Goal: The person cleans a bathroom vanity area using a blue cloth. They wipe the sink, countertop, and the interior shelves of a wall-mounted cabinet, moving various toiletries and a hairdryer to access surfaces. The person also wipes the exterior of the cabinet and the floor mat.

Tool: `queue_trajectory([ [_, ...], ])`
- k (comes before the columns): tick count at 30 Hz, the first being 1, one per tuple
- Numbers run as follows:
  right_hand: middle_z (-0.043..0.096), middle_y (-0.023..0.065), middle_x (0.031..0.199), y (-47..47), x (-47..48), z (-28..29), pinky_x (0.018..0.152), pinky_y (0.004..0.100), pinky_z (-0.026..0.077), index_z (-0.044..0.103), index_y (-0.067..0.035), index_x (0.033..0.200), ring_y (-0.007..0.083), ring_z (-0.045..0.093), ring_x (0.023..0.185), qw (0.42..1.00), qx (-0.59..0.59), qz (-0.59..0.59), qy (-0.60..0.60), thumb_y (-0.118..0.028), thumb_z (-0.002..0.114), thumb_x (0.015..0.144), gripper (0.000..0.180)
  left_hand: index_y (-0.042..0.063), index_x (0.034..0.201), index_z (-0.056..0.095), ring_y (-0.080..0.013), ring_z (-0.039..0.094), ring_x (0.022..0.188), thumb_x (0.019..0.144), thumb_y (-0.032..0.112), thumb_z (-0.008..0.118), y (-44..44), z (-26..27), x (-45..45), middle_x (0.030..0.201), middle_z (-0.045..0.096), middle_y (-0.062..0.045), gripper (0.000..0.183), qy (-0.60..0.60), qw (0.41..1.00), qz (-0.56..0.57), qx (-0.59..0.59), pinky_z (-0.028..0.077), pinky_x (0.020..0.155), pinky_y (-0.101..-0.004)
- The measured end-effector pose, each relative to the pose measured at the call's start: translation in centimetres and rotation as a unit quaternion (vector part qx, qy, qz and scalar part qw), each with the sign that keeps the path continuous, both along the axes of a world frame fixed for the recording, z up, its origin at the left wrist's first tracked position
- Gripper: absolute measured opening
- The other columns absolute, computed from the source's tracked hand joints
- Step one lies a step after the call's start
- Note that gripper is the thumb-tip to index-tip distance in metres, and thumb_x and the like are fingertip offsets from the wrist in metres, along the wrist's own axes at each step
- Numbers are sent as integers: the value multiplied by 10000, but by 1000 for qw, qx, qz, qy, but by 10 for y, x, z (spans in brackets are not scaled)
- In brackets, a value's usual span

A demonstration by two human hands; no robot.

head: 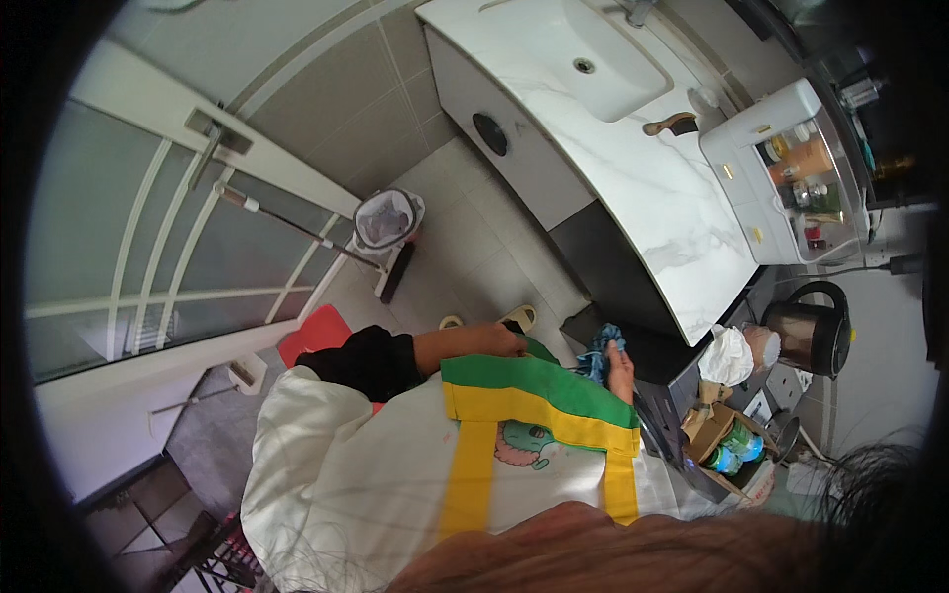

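My right hand (621, 370) grips a crumpled blue cloth (604, 352), out past the edge of my apron, near the dark end of the vanity. My left hand (506, 341) is held in front of my waist, right at the green band of the apron (541, 385). Its fingers are curled and partly hidden, so whether they hold anything is unclear. The apron has yellow straps over a white top with a printed cartoon figure. Beyond my hands, light slippers (521, 317) show on the tiled floor.
A marble-patterned vanity top (637, 200) with a sink (593, 81), brush (671, 124) and white organizer (741, 178) lies ahead right. Nearer right are an electric kettle (808, 333) and a cardboard box (712, 430) of jars. A bin (385, 222), broom (393, 274) and glass-panelled door (185, 222) stand left.
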State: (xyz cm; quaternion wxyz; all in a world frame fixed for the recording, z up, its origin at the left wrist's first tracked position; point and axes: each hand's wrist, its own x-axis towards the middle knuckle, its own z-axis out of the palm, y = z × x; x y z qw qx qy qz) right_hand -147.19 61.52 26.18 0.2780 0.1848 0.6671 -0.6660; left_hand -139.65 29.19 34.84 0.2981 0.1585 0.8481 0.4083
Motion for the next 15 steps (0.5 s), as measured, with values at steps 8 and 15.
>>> queue_trajectory([
  [8,649,3,895,-88,44,20,706,240,464,646,-15,1023,87,578,768,996,-5,89,12,-251,622,916,260,14,958,610,-369,607,868,832,230,556,8,-20,59,893,626,-185,256,158,960,-34,230,478,736,-422],
  [15,632,-18,856,-124,51,40,675,224,457,652,-18,1016,65,554,727,991,10,130,26,-273,615,919,275,16,888,595,-356,612,781,838,207,520,-11,65,69,830,621,-208,211,121,969,-101,192,465,675,-428],
])
